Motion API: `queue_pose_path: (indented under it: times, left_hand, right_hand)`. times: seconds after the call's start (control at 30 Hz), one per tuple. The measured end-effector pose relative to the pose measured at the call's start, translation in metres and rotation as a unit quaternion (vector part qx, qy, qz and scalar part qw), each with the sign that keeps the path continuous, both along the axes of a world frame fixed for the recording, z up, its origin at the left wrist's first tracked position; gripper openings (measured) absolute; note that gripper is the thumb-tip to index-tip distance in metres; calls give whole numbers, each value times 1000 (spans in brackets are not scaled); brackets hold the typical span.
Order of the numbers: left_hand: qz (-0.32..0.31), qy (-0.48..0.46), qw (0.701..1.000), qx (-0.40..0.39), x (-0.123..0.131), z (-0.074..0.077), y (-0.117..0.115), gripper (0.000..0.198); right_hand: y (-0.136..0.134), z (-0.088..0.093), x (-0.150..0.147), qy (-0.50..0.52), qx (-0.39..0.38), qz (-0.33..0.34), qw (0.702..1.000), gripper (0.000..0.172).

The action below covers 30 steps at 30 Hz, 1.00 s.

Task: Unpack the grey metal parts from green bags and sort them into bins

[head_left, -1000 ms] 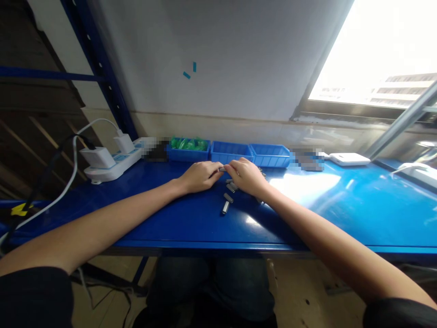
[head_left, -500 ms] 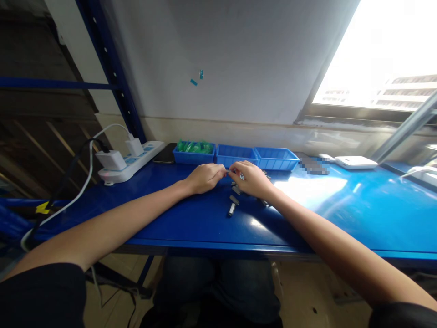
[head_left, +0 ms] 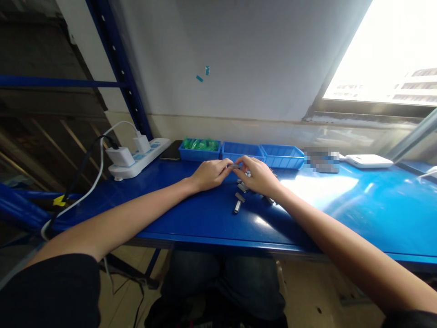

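Between my two hands, just above the blue table, is a small slim metallic piece (head_left: 234,166); its kind is too small to tell. My left hand (head_left: 210,175) pinches its left end between thumb and fingers. The fingertips of my right hand (head_left: 256,174) close on its right end. Several small silver-grey metal pieces lie on the table under and beside my right hand, partly hidden by it. Nearest to me are a dark grey block (head_left: 240,197) and a brighter silver block (head_left: 237,207), lying close together.
Along the wall stand a blue bin with green plastic pieces (head_left: 200,145), a middle blue bin (head_left: 243,149) and a right blue bin (head_left: 284,157). At left are a power strip (head_left: 136,164) with plugs and a dark phone (head_left: 170,150). A white device (head_left: 369,161) lies right.
The view has shifted slightly, so everything sits a little further right. My fingers have changed their hold, and the slim piece now shows more plainly between both hands.
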State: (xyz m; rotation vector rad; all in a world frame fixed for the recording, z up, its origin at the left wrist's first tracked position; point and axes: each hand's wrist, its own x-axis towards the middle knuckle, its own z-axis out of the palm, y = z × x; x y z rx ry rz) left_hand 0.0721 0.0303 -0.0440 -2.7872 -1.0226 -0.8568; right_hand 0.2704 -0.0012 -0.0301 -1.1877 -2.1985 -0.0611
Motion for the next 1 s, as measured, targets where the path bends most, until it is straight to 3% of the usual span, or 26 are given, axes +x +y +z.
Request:
queue_pose_path:
  times: [0.53,0.83,1.0]
  left_hand:
    - [-38,-24,999,20,-1,-1,1,25]
    - [-20,7,1000,20,-1,1,0,34]
    - [-36,-25,999,10,-2,1,1,29]
  right_hand:
    - [-4,5,-3,-43,-8,-15,999,29]
    - [-6,5,-2,-29,-10,1,1000,18]
    - [-5,5,-3,-52,-14,-5,999,30]
